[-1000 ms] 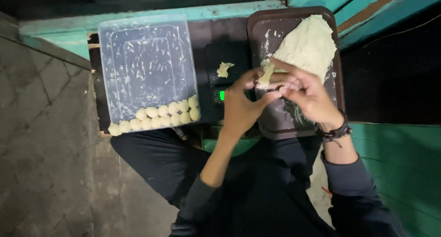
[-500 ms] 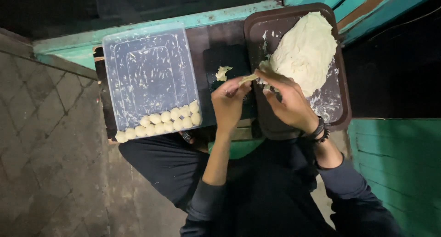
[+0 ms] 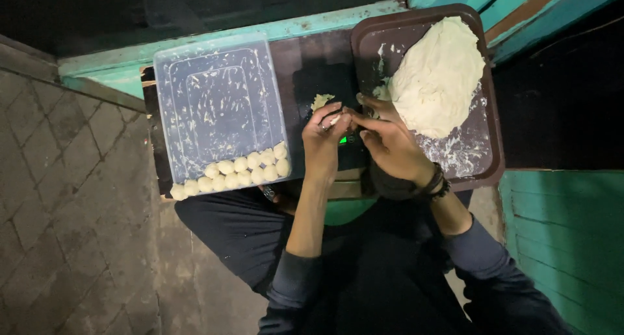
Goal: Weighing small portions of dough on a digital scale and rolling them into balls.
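Note:
My left hand [image 3: 326, 140] and my right hand [image 3: 389, 139] meet over a small black scale [image 3: 323, 81] with a green lit display. Both pinch a small piece of pale dough [image 3: 333, 119] between their fingertips. Another scrap of dough [image 3: 320, 101] lies on the scale just beyond my left fingers. A big mound of dough [image 3: 437, 78] rests on a brown tray [image 3: 484, 150] to the right, close to my right hand. A clear plastic container [image 3: 218, 101] to the left holds two rows of several small dough balls [image 3: 235, 171] along its near edge.
Everything rests on a dark board across my lap, against a teal painted ledge [image 3: 214, 42]. Grey paving bricks [image 3: 58, 198] cover the ground to the left. A teal wooden wall [image 3: 572, 237] stands at the right. I wear dark wristbands [image 3: 437, 182] on my right wrist.
My hands have shifted left, off the edge of the dough mound and over the scale, still working a small dough piece. The view has also moved a little.

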